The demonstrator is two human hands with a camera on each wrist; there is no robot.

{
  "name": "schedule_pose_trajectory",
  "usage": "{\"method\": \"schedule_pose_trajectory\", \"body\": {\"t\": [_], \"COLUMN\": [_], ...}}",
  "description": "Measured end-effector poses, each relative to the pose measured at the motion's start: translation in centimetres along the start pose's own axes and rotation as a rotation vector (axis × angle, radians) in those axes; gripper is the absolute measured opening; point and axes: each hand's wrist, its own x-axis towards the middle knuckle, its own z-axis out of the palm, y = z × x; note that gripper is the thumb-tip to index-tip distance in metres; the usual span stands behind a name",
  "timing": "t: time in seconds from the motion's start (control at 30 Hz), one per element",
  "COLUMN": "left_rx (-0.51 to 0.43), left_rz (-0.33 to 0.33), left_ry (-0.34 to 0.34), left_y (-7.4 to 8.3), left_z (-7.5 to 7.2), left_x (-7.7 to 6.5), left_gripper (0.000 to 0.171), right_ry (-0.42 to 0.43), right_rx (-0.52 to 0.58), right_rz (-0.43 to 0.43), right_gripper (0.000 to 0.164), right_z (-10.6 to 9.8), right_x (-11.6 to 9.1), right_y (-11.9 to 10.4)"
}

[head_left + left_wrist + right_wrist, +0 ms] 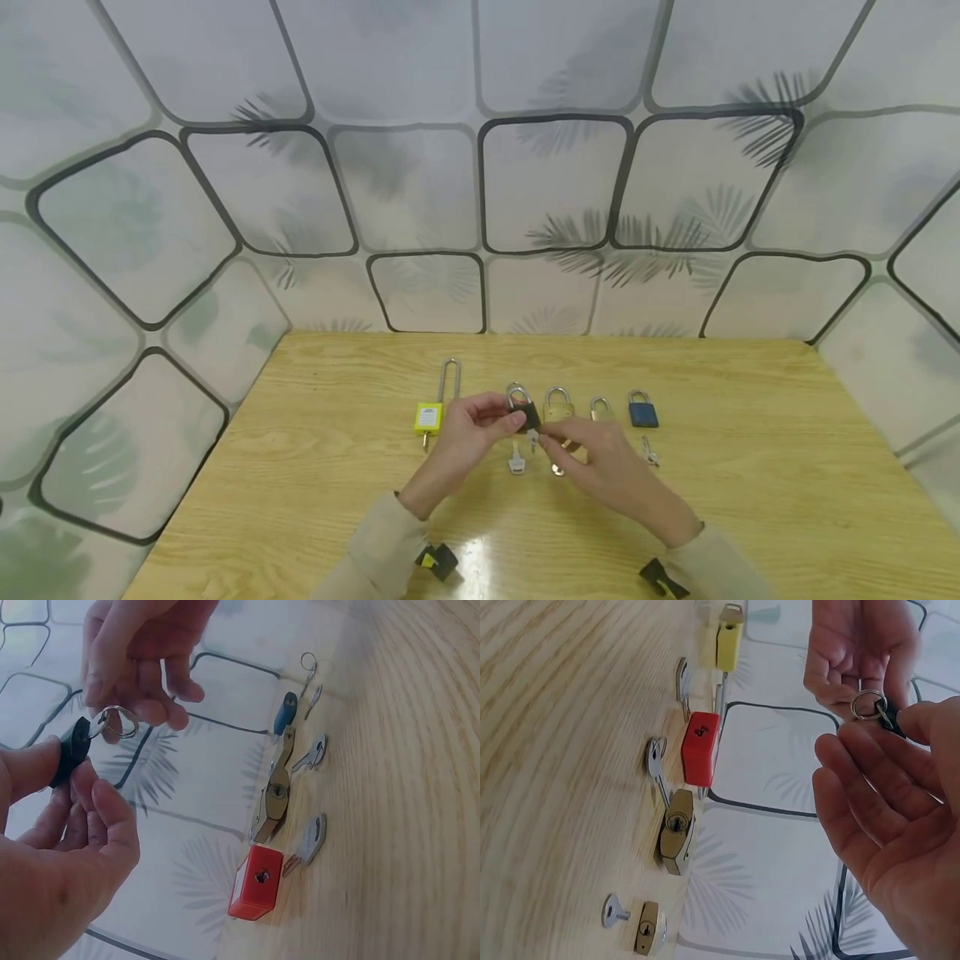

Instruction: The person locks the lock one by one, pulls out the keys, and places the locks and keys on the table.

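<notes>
A black padlock (528, 414) is held up above the table, its silver shackle upward. My left hand (468, 433) grips its body between thumb and fingers. A small silver key (97, 724) sits in its underside, a round key ring (124, 722) hanging from it. From the other side, my right hand (600, 462) pinches at this key with thumb and forefinger; its other fingers (877, 799) are loosely bent. Below the hands stands a red padlock (701, 750), largely hidden in the head view, with a loose key (517, 460) in front of it.
A yellow padlock (428, 417) with a long shackle stands left. Rightward are a larger brass padlock (558, 408), a smaller brass padlock (601, 410) and a blue padlock (642, 412). Keys (650, 452) lie before the blue one. A patterned backdrop (540, 292) rises behind the wooden table (300, 467).
</notes>
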Motion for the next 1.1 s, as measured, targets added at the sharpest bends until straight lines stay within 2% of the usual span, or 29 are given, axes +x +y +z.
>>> {"method": "schedule_pose_trajectory", "body": {"t": [0.17, 0.47, 0.67, 0.87, 0.97, 1.1], "left_rx": [-0.010, -0.032, -0.015, -0.058, -0.124, -0.212], "left_rz": [0.023, 0.041, 0.067, 0.083, 0.075, 0.065], "left_ry": [-0.016, -0.022, -0.022, -0.015, 0.023, 0.113], "left_y": [-0.2, -0.3, -0.3, -0.2, 0.0, 0.5], "left_z": [0.2, 0.2, 0.1, 0.2, -0.1, -0.8], "left_x": [-0.1, -0.1, -0.2, -0.2, -0.1, 0.3], "left_gripper": [0.022, 0.022, 0.023, 0.021, 0.024, 0.028], "right_ry": [0.003, 0.008, -0.021, -0.025, -0.028, -0.071], "right_rx": [0.027, 0.104, 0.136, 0.175, 0.198, 0.229], "right_rz": [0.014, 0.159, 0.252, 0.290, 0.270, 0.257], "right_gripper": [0.012, 0.010, 0.010, 0.012, 0.014, 0.016], "right_z": [0.6, 1.3, 1.2, 1.1, 1.2, 1.6], "right_x": [0.1, 0.0, 0.2, 0.4, 0.4, 0.0], "right_y": [0.0, -0.5, -1.0, -1.2, -1.2, -1.0]}}
